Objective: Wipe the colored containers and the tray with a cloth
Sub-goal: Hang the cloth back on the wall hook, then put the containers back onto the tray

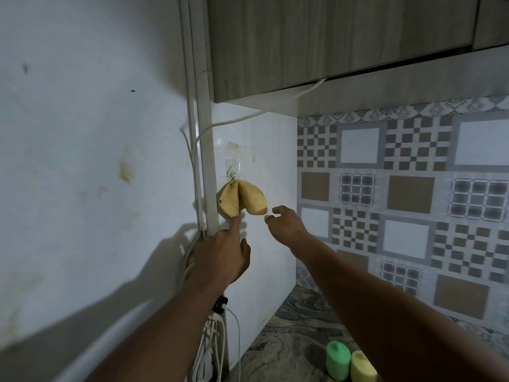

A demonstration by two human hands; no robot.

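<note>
A yellow cloth (243, 199) hangs bunched from a clear stick-on hook (233, 168) on the white wall panel. My left hand (223, 252) is raised below it, its index finger straight and touching the cloth's lower left edge. My right hand (283, 223) reaches toward the cloth's lower right corner with fingers loosely curled, holding nothing, its fingertips just short of the fabric. A green container (337, 359) and a yellow container (362, 366) stand on the counter at the bottom, partly hidden by my right forearm. No tray is in view.
A wooden wall cabinet (344, 40) hangs overhead. White cable conduit (205, 150) and loose wires run down the wall left of the hook. Patterned tiles (407, 194) cover the right wall above a marbled stone counter (292, 340).
</note>
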